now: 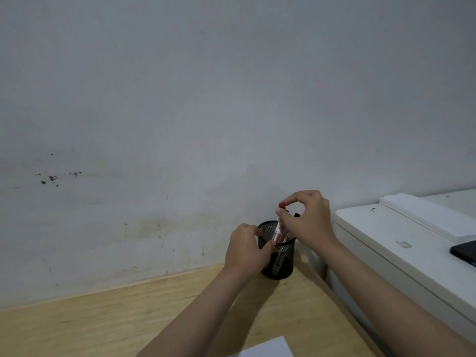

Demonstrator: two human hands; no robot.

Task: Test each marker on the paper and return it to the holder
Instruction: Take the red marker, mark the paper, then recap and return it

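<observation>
At the far right corner of a light wooden counter (pixel 103 318), against a pale scuffed wall (pixel 180 99), stands a black mesh holder (pixel 282 264). A person's left hand (pixel 246 249) wraps around the holder's left side, fingers curled onto the rim, thumb pressed on the near wall. The right hand (pixel 309 220) hovers above the opening, its thumb and forefinger pinched together on the red end of a marker (pixel 278 233). That marker's white, printed barrel stands nearly upright, its lower part inside the holder. Just behind the fingers, a blue tip and a black tip of other markers show faintly. A corner of white paper (pixel 268 347) lies on the counter at the bottom edge. To the right sits a white cabinet (pixel 386 243), carrying a folded white sheet (pixel 432 215) and a dark flat object (pixel 465 252).
</observation>
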